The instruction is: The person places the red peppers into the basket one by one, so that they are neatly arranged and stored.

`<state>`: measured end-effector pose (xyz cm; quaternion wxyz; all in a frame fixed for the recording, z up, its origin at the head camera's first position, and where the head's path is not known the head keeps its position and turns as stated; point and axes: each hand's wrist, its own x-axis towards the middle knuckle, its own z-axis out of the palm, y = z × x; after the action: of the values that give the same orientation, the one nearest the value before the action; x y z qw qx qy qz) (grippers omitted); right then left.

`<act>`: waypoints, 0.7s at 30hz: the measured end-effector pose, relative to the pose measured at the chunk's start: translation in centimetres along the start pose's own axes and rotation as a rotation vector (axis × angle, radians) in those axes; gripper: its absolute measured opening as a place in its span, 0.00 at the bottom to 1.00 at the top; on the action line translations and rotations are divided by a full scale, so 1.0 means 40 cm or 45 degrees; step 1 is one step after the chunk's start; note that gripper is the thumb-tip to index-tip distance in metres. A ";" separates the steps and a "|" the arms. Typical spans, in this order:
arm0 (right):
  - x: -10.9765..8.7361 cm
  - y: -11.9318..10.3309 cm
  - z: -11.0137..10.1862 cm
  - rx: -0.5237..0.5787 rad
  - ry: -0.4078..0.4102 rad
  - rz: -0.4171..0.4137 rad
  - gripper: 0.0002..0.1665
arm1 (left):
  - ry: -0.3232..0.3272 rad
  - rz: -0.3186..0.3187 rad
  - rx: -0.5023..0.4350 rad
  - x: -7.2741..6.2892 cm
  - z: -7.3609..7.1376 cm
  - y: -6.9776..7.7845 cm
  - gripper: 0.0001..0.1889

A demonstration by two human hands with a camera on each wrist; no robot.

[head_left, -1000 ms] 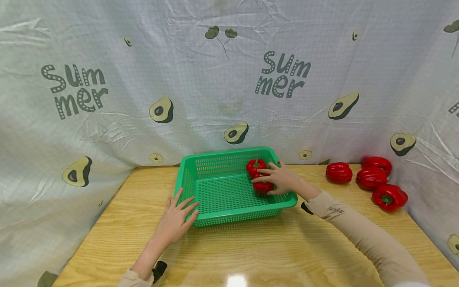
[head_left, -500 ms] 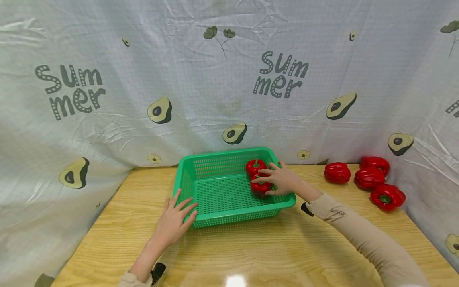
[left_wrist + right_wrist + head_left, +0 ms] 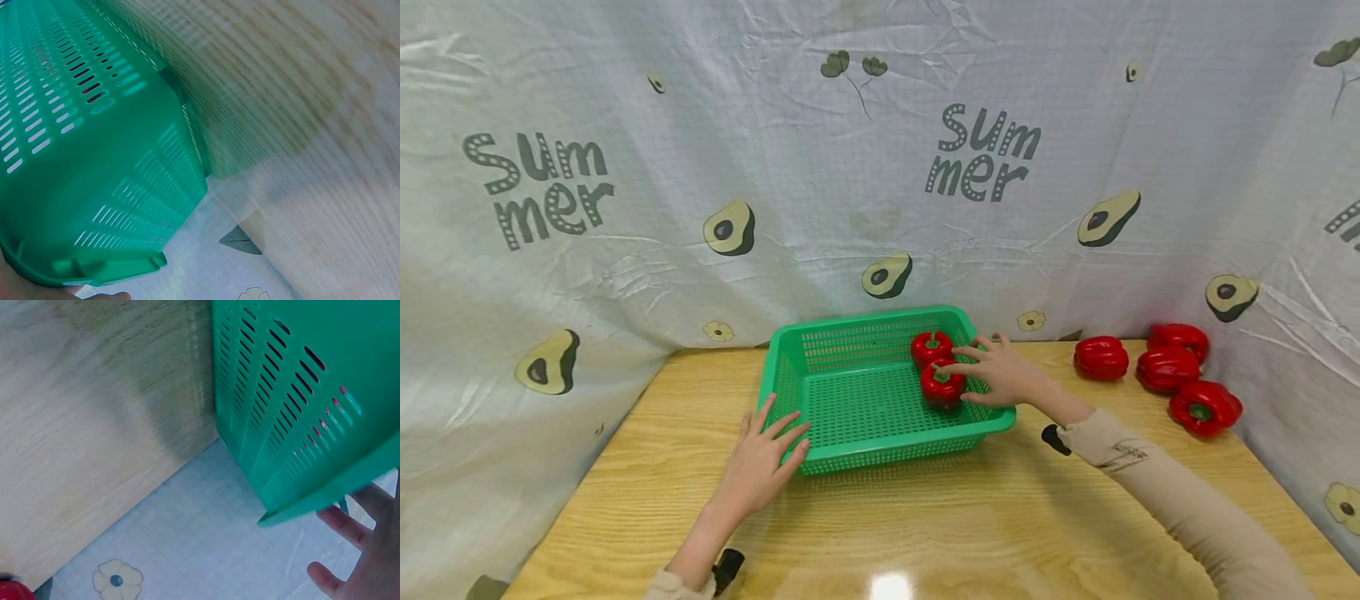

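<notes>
The front pepper (image 3: 937, 391) is standing in the green basket's (image 3: 887, 445) right end, beside the rear pepper (image 3: 929, 347). Your right hand (image 3: 1002, 373) is hovering there, fingers spread, gripping nothing; a snagging fingertip could be toppling it. Your left hand (image 3: 757, 467), fingers extended, is resting on the rim; uneven pressing could be tilting everything.

Head camera looks forward and down — both wrist views, close, share the basket (image 3: 75, 172).

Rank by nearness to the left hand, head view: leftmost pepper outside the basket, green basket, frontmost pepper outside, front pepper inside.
1. Green basket: left hand at its left end.
2. Front pepper inside: basket's right end.
3. Leftmost pepper outside: right of basket.
4. Frontmost pepper outside: farther right.
</notes>
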<state>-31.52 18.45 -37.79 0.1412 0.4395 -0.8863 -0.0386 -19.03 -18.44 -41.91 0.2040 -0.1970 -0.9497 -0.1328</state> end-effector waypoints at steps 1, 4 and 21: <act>-0.005 0.001 -0.002 -0.012 0.014 0.002 0.30 | -0.003 -0.001 0.002 0.000 -0.001 0.000 0.18; -0.024 0.004 -0.011 -0.009 0.071 0.005 0.31 | -0.014 -0.008 0.001 0.000 -0.004 0.000 0.18; -0.179 0.069 -0.004 -0.001 0.362 0.199 0.30 | -0.018 -0.004 0.004 0.002 -0.006 0.003 0.17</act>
<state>-29.48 25.80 -38.66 0.2682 0.3701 -0.8888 0.0348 -18.97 -18.40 -41.65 0.1972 -0.1961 -0.9517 -0.1301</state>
